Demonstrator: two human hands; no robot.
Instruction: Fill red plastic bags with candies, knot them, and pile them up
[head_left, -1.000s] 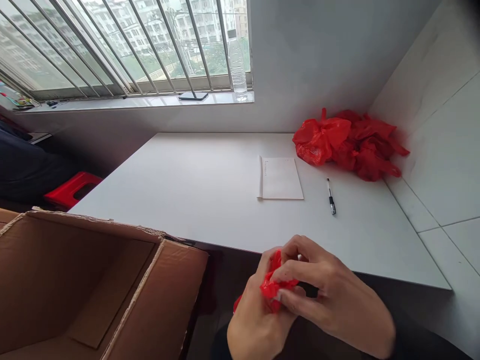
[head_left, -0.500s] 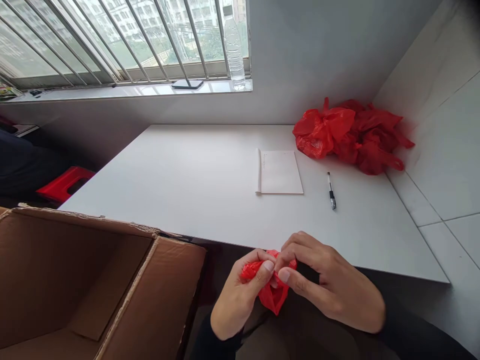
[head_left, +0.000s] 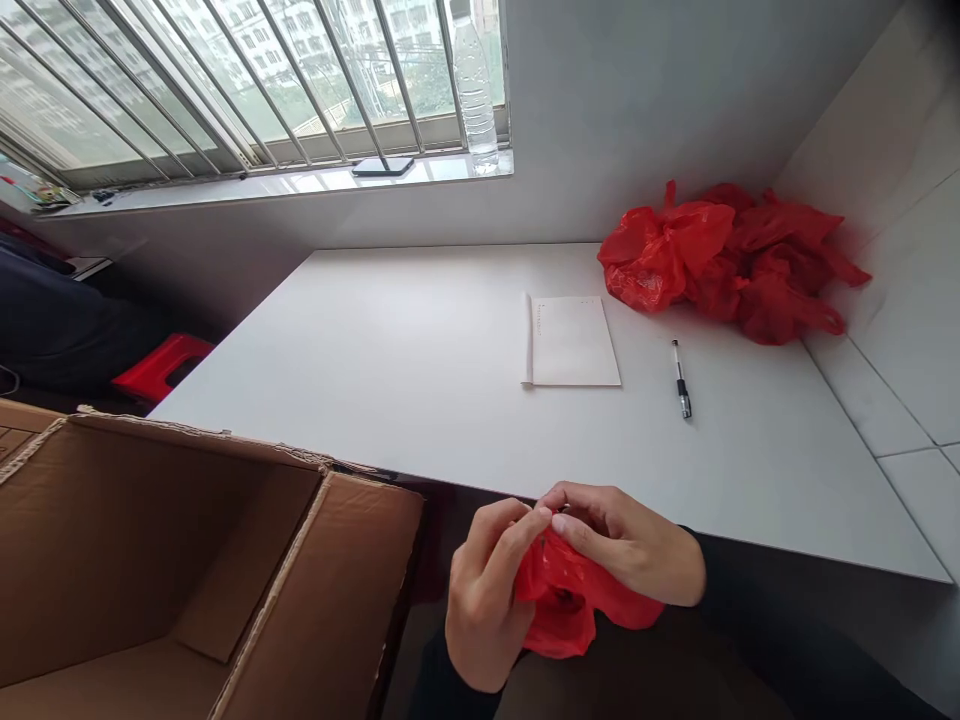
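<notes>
Head view, looking down over the near edge of a white table point(head_left: 420, 380). Both hands are working just below that edge, over the person's lap. The left hand point(head_left: 487, 590) and the right hand point(head_left: 637, 550) are meeting at the fingertips, each pinching the top of a crumpled red plastic bag point(head_left: 570, 600). The bag is hanging between the two hands, bunching under the right palm and against the left fingers; it is not touching the table. Both hands are grasping it, neither one released.

To the left of the hands, an open cardboard box point(head_left: 187, 560) is standing beside the table, flaps up, with a loose sheet of card lying inside. On the table, well apart from the hands, a notepad point(head_left: 574, 340) is lying flat with a pen point(head_left: 681, 380) just to its right. A heap of red plastic bags point(head_left: 727, 260) is sitting in the far right corner against the tiled wall. On the windowsill, a clear water bottle point(head_left: 476, 90) is standing upright near a dark phone point(head_left: 382, 166) lying flat. A red stool point(head_left: 161, 365) is showing beyond the table's left edge.
</notes>
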